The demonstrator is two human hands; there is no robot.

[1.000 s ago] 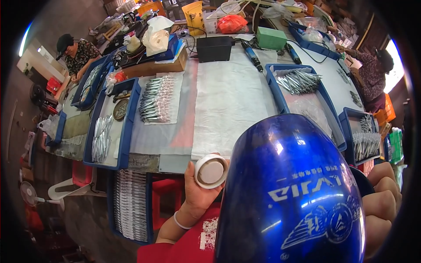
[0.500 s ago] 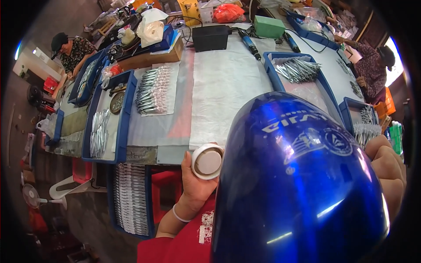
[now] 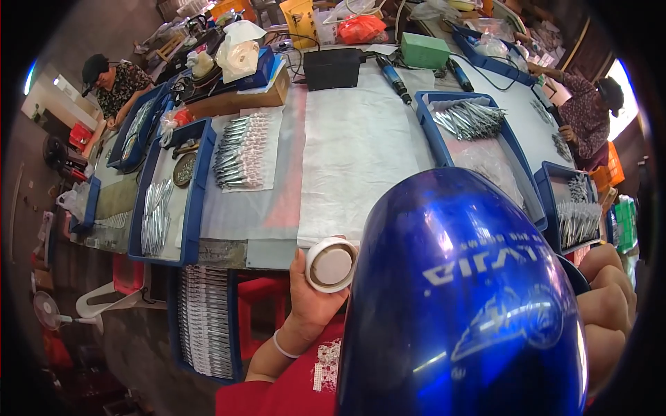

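A workshop: blue trays (image 3: 197, 211) of slim metal parts (image 3: 468, 120) stand on a table (image 3: 267, 254), with blue power tools (image 3: 393, 78) at its far side and people (image 3: 126, 84) at left and right.

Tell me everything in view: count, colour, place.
Vessel: one, blue, lower right
Round cap: one, white, left of vessel
Table: one, grey-edged, centre
Sheet: one, white, on table
Trays: about seven, blue, on or under table
Metal parts: many, silver, trays and table
Handheld tools: two, blue-black, far side
Boxes: at least two, black, green, far side
Clutter: uncounted, mixed, far edge
People: two, patterned tops, left and right
Left hand: one, bare, holding cap
Right hand: one, bare, at vessel's right
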